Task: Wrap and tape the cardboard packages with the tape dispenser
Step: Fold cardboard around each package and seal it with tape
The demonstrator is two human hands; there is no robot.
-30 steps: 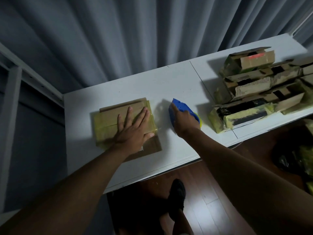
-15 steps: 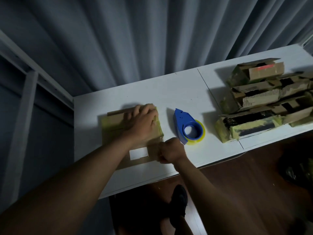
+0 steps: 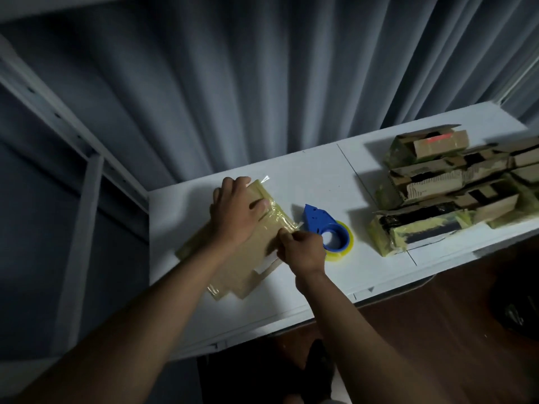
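Your left hand presses flat on the flat brown cardboard package wrapped in yellowish clear tape, which lies askew near the white table's left end. Your right hand pinches something at the package's right edge, likely a loose tape end. Pull unevenly and the tape may wrinkle or stick to itself. The blue plastic tape dispenser sits just beside your knuckles, so you could knock it toward the front edge.

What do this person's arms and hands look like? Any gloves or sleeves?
Neither: the left hand and the right hand are gloveless, and both forearms are uncovered as far as the picture shows. No watch, ring or bracelet is visible, though the light is dim.
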